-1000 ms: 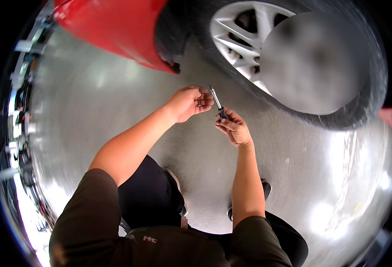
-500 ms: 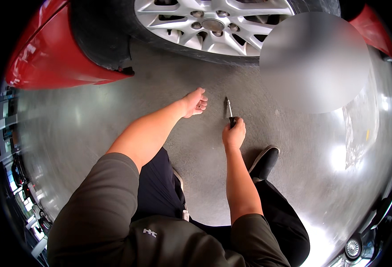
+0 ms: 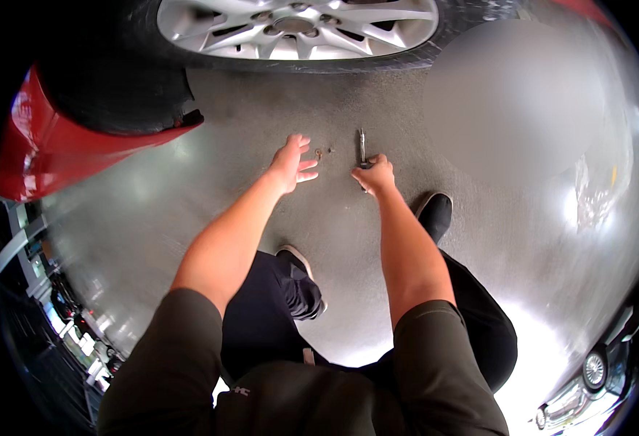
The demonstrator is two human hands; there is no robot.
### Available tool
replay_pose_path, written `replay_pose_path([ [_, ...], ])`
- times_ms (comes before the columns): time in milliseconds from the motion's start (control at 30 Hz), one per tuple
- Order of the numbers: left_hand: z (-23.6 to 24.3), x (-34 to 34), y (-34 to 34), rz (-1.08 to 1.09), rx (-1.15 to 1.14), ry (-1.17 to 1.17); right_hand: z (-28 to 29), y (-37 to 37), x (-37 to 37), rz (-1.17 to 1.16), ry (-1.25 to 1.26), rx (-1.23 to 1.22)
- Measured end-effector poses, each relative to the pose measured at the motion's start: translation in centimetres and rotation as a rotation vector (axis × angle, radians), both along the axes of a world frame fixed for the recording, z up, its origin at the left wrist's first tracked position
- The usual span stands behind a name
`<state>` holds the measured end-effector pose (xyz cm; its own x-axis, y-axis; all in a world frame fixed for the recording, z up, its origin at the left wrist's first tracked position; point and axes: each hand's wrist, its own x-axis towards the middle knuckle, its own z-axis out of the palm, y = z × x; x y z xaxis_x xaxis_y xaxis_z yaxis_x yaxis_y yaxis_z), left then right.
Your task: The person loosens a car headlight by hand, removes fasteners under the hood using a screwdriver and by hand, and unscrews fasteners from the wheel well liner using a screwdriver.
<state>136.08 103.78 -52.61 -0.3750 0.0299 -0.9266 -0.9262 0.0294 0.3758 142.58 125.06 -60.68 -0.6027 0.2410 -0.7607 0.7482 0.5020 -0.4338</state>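
My left hand (image 3: 290, 163) is open above the grey floor, its fingers spread and pointing right. Just past its fingertips are a small brownish piece (image 3: 319, 154) and a smaller pale piece (image 3: 332, 150). They look like small fasteners, but their kind is too small to make out. My right hand (image 3: 377, 175), low over the floor, is closed round the dark handle of a screwdriver (image 3: 362, 145). Its metal shaft points away from me, toward the wheel. Most of the handle is hidden by my fingers.
Ahead stands a car wheel with a silver rim (image 3: 294, 43) and black tyre. At left hangs a red body panel (image 3: 65, 156) with a black liner. My shoes (image 3: 436, 216) rest on the floor (image 3: 210, 174). A blurred disc covers the upper right. Another car (image 3: 594, 370) shows at lower right.
My left hand has opened from a loose fist, and small pieces now show beyond its fingers. My right hand with the screwdriver has moved forward. The view has shifted, with the wheel higher up.
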Motion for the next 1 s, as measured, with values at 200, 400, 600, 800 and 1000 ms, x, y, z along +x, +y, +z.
replay_pose_path([
  [200, 8.1, 12.8, 1.7, 0.007, -0.15, 0.139, 6.7, 8.7, 2.1, 0.301, -0.012, -0.202],
  [400, 22.8, 25.5, 6.9, -0.7, -0.118, 0.185, 16.0, 21.2, 20.8, -0.538, 0.008, -0.255],
  [600, 38.1, 18.8, 9.4, -1.151, -0.191, 0.069, 33.1, 18.4, 54.1, -0.406, -0.44, 0.111],
  [800, 46.7, 7.5, 2.8, -1.262, -0.632, 0.164, 50.7, 15.0, 61.6, -0.701, -1.028, -0.727],
  [1000, 52.3, -1.3, 20.7, -0.932, -0.529, 0.076, 55.2, 37.9, 42.2, -0.949, -0.317, -0.36],
])
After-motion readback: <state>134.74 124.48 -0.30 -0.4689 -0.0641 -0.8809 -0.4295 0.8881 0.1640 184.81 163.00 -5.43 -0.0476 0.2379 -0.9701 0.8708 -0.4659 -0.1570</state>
